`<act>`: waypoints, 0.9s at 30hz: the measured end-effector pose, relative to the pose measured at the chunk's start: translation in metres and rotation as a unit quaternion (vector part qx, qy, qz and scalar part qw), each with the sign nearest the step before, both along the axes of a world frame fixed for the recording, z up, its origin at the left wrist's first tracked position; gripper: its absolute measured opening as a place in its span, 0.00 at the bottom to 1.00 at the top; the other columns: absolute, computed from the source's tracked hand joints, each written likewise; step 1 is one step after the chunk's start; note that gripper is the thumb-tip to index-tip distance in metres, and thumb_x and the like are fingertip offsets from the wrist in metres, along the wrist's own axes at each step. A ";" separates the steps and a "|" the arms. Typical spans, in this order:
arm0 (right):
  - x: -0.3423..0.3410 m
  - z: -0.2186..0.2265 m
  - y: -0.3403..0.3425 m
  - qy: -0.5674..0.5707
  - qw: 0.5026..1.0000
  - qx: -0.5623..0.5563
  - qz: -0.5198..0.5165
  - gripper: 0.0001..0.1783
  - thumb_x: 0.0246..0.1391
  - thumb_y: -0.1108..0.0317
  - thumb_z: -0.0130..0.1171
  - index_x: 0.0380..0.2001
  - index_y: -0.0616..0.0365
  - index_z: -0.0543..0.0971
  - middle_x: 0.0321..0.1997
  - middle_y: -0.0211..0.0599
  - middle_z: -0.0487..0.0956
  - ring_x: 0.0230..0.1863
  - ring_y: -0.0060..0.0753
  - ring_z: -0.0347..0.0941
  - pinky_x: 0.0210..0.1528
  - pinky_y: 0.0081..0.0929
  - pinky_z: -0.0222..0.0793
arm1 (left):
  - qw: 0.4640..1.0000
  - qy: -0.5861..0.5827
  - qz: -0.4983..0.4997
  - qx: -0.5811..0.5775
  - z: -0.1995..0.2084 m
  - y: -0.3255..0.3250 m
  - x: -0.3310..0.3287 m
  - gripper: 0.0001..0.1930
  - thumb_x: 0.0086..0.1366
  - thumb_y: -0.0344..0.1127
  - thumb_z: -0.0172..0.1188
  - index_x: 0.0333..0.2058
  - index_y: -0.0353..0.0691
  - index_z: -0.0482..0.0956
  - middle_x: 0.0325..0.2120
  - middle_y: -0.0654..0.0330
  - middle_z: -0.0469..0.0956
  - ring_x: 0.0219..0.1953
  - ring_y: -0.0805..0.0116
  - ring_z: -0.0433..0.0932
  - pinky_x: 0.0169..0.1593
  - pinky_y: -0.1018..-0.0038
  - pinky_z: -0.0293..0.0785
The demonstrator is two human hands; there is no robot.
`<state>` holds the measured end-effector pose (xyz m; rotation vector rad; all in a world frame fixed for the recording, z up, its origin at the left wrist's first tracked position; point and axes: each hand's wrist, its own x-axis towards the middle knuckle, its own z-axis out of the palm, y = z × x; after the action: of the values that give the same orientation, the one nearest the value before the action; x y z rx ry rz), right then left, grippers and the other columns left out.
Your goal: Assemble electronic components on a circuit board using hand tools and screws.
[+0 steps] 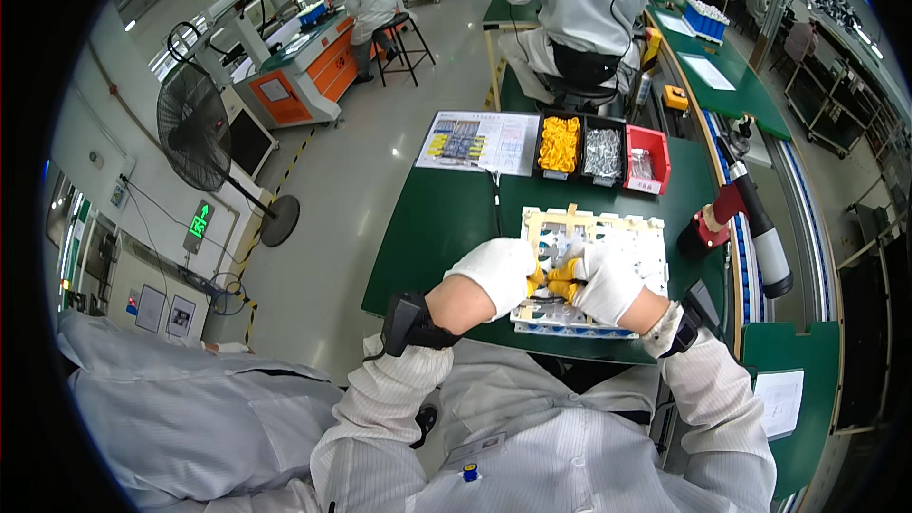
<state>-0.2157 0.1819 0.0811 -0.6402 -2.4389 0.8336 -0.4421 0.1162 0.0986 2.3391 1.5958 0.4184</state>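
My left hand and my right hand, both in white gloves with yellow fingertips, are close together over a cream-coloured tray-like fixture. The fingers of each hand are bent and pressed together low on the fixture's left half. Whatever lies between them is too small and too covered to make out. Small white and blue parts show in the fixture around my hands, and my right hand hides much of its middle. A dark band with a box sits on each of my wrists.
Beyond the fixture stand a black bin of yellow pieces, a black bin of silvery parts and a red bin. A printed sheet lies left of them. At right is a grey-and-black cylindrical tool. A person sits ahead.
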 end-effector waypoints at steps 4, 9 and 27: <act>0.001 -0.021 0.004 -0.004 1.000 0.017 -0.012 0.06 0.47 0.73 0.69 0.31 0.58 0.84 0.30 0.46 0.83 0.32 0.51 0.81 0.35 0.37 0.76 | 0.999 0.011 0.020 -0.037 -0.004 0.000 0.000 0.08 0.60 0.33 0.64 0.36 0.39 0.88 0.35 0.51 0.83 0.40 0.49 0.83 0.48 0.62 0.80; -0.005 -0.010 0.000 -0.057 0.997 0.041 -0.037 0.08 0.47 0.72 0.67 0.33 0.56 0.87 0.30 0.49 0.84 0.33 0.53 0.81 0.36 0.39 0.76 | 1.000 0.018 0.003 -0.010 -0.001 0.002 -0.001 0.11 0.62 0.40 0.66 0.36 0.38 0.88 0.36 0.47 0.85 0.38 0.46 0.85 0.45 0.58 0.82; -0.013 0.035 -0.001 -0.148 0.989 -0.003 -0.028 0.12 0.53 0.65 0.73 0.40 0.54 0.89 0.35 0.45 0.88 0.33 0.45 0.83 0.41 0.33 0.79 | 0.978 0.134 0.047 -0.156 0.042 0.022 0.017 0.15 0.60 0.43 0.63 0.37 0.39 0.90 0.37 0.46 0.87 0.40 0.46 0.86 0.46 0.60 0.83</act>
<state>-0.2282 0.1812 0.1158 -0.8859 -2.6679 0.7710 -0.4255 0.1383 0.1407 2.1544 1.7464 -0.1301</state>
